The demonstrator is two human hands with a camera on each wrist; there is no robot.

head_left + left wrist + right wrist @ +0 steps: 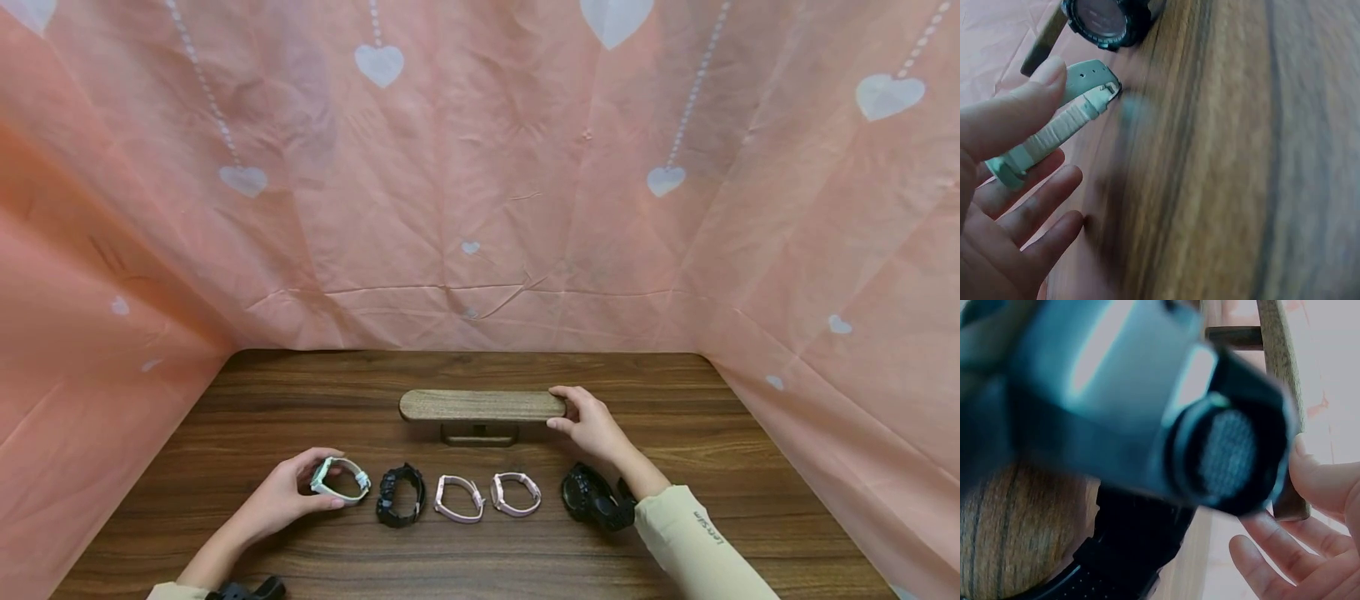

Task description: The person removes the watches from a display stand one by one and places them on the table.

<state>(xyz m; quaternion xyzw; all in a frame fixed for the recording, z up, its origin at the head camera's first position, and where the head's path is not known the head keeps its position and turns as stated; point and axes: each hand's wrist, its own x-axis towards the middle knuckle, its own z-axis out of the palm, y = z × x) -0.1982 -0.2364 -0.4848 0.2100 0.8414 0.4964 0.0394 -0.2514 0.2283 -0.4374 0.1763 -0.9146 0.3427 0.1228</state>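
My left hand (288, 492) pinches a mint-green wristwatch (341, 482) between thumb and fingers, its strap buckled into a loop. In the left wrist view, the thumb presses the pale strap (1054, 134) while the other fingers spread beneath it. At the back, my right hand (596, 425) grips the right end of a wooden stand's rounded bar (480, 406), thumb in front and fingers behind. Below that bar shows the stand's base (480, 437). The right wrist view has the thumb against one side of the bar (1285, 381), partly hidden by a blurred dark object.
Between the hands stand a chunky black watch (400, 496) and two pale pink watches, one left (459, 500) and one right (516, 495). Another black watch (588, 497) lies by the right forearm. Pink curtains (480, 167) surround the brown wooden table (480, 567) at back and sides.
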